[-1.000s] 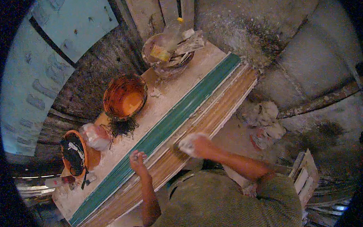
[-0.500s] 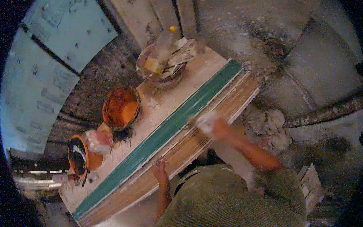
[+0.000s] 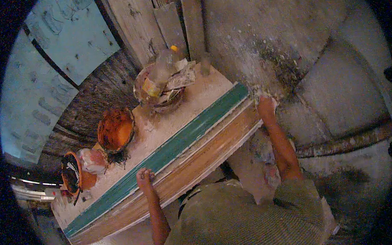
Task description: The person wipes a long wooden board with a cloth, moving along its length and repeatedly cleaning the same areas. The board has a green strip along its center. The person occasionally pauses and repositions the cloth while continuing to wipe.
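Observation:
A long piece of wood moulding lies slantwise across the worktop, with a green band (image 3: 175, 147) along its far side and a brown band (image 3: 210, 153) nearer me, edged in white. My right hand (image 3: 266, 109) is at its far right end, closed around a pale, cloth-like piece that mostly hides behind the fingers. Farther left, my left hand (image 3: 145, 179) rests at the green band's near edge. Its fingers are curled, and whatever is at the fingertips is too small to name.
Along the back of the dusty worktop (image 3: 161, 128) stand an orange-stained bowl (image 3: 115, 130), an orange pot (image 3: 86, 181) with dark contents, a pale crumpled bag (image 3: 93, 160), and a basin (image 3: 143, 87) holding a clear yellow-capped bottle (image 3: 163, 65) and scraps. A stained wall (image 3: 262, 29) rises behind the right end.
My right hand has slid along the moulding to its far right end with the pale piece. My left hand has shifted left onto the green band. The view has tilted slightly.

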A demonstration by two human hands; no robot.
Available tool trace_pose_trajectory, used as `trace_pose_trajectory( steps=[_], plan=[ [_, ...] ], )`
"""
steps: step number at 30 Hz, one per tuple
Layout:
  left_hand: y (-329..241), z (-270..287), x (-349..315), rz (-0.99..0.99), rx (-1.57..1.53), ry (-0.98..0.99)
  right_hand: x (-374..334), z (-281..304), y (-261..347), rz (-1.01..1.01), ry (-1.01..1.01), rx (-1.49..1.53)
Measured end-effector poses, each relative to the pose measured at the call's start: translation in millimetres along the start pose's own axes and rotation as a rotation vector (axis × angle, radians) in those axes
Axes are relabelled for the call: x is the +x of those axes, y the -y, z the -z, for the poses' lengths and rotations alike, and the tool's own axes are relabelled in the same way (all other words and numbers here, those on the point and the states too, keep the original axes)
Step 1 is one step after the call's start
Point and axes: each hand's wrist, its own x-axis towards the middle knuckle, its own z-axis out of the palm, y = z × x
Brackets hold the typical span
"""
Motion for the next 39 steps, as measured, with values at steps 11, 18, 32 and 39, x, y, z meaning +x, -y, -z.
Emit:
trace_pose_trajectory(
  steps=[11, 18, 32, 39],
  plan=[
    [15.9, -114.7, -119.9, 0.162, 0.214, 0.098, -73.8, 46.1, 53.6, -0.01, 0.592, 1.019],
    [1.7, -126.1, -191.6, 0.209, 0.311, 0.057, -20.1, -30.1, -96.9, 0.003, 0.157, 0.082],
    [61.2, -10.9, -282.6, 0.068, 0.244, -0.242, -74.0, 115.8, 182.3, 0.465, 0.522, 1.104],
    [89.9, 43.8, -301.4, 0.075, 0.222, -0.183, -237.9, 197.1, 346.9, 1.0, 0.772, 0.847]
  ],
)
